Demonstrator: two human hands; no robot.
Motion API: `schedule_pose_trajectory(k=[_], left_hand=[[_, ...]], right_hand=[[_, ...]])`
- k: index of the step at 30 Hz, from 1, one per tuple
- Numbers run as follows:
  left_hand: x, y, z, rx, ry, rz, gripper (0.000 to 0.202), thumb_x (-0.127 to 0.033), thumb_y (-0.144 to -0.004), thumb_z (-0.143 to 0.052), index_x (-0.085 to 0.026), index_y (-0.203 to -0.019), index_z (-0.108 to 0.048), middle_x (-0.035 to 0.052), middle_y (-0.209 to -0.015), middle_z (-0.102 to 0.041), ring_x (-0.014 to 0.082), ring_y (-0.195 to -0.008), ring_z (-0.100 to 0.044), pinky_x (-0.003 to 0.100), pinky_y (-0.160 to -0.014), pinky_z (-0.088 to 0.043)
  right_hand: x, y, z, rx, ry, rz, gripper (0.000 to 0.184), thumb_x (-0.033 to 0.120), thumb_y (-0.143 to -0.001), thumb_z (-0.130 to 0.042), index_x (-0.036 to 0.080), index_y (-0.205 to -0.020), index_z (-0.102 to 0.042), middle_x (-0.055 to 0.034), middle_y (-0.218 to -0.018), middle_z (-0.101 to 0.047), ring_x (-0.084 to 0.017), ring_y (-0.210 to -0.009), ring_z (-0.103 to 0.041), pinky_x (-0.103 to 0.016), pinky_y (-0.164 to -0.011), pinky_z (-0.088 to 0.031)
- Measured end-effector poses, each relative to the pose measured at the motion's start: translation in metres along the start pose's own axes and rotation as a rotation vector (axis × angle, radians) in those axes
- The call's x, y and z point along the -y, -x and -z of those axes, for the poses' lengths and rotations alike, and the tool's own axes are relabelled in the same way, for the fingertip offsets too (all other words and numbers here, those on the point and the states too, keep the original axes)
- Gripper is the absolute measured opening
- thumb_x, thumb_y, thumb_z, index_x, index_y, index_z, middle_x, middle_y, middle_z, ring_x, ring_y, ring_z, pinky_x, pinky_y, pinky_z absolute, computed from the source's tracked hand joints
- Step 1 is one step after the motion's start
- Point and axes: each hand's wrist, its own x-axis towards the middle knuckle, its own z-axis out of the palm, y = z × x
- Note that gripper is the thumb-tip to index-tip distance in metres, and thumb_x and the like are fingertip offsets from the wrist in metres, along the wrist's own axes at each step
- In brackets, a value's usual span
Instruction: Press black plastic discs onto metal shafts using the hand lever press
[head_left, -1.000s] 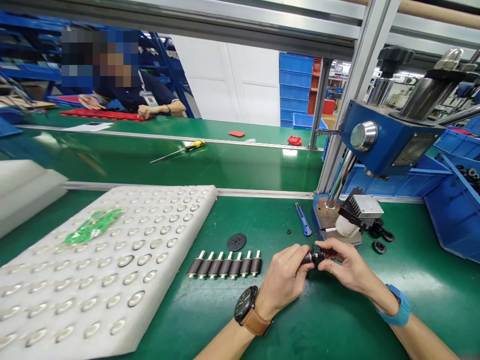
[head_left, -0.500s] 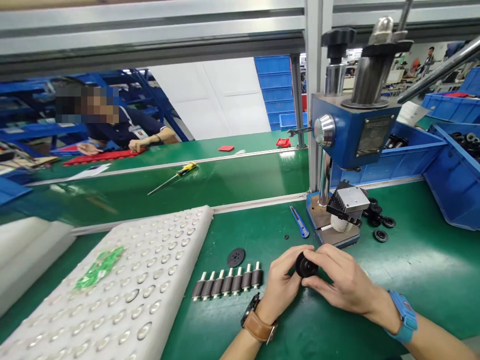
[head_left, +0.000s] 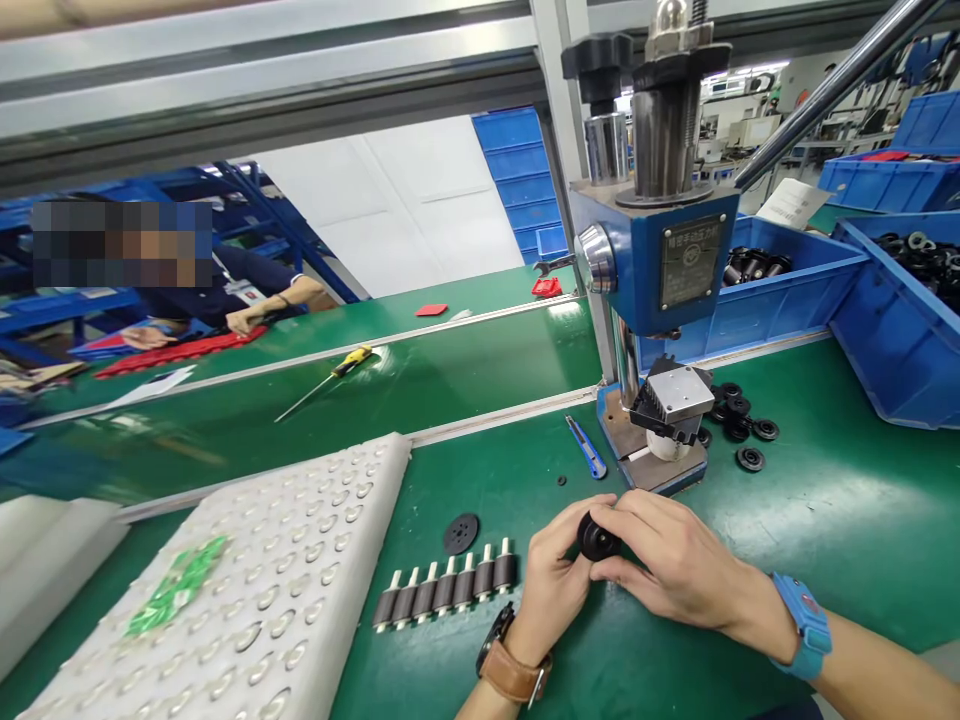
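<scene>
Fingers (head_left: 636, 508) pinching one black part (head_left: 598, 541), rotors (head_left: 444, 590) (seven)

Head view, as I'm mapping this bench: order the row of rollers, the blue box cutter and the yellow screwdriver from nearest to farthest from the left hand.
From the left hand, gripping a black part:
1. The row of rollers, just to its left.
2. The blue box cutter, ahead of it.
3. The yellow screwdriver, far back on the left.
</scene>
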Motion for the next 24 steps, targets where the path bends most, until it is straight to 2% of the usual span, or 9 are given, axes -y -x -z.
schedule_pose_trajectory(k=[5,11,16,24], left_hand=[[-0.0019,-0.0007,-0.0034,-0.023,0.013,-0.027,0.021,-0.020,-0.093,-0.064,-0.018,-0.111,-0.075,0.0127,-0.108,-0.075,0.0215,-0.096,-0.073,0.029,-0.083,-0.059],[-0.0025,0.0014,-0.0054,-0.081,-0.030,-0.066,0.023,-0.012,-0.091,-0.063,-0.020,-0.109,-0.073,0.0094,-0.107,-0.075,0.0169,-0.094,-0.072,0.024,-0.085,-0.058],[-0.0027,0.0017,-0.0054,-0.096,-0.040,-0.088,0.015,-0.015,-0.091,-0.066,-0.017,-0.105,-0.072,0.0101,-0.102,-0.074,0.0182,-0.093,-0.072,0.025,-0.085,-0.059],[-0.0011,0.0026,-0.0039,-0.087,-0.059,-0.086,0.015,-0.018,-0.092,-0.065,-0.016,-0.105,-0.073,0.0117,-0.104,-0.075,0.0191,-0.093,-0.073,0.027,-0.084,-0.060]], right_hand=[[0.0027,0.0027,-0.0019,0.030,-0.042,-0.054,0.028,0.031,-0.103,-0.052,0.013,-0.125,-0.049,-0.0083,-0.094,-0.059,-0.021,-0.082,-0.054,-0.033,-0.069,-0.048],[0.0072,0.0046,-0.0053,0.000,-0.075,-0.080,0.026,0.024,-0.102,-0.052,0.013,-0.126,-0.048,-0.0077,-0.094,-0.057,-0.020,-0.081,-0.050,-0.032,-0.067,-0.045],[0.0093,0.0061,-0.0082,-0.017,-0.055,-0.083,0.029,0.022,-0.102,-0.052,0.012,-0.129,-0.046,-0.0075,-0.092,-0.056,-0.020,-0.081,-0.049,-0.033,-0.067,-0.045],[0.0080,0.0054,-0.0077,-0.028,-0.061,-0.076,0.022,0.024,-0.103,-0.049,0.013,-0.122,-0.048,-0.0078,-0.092,-0.057,-0.019,-0.080,-0.050,-0.031,-0.067,-0.045]])
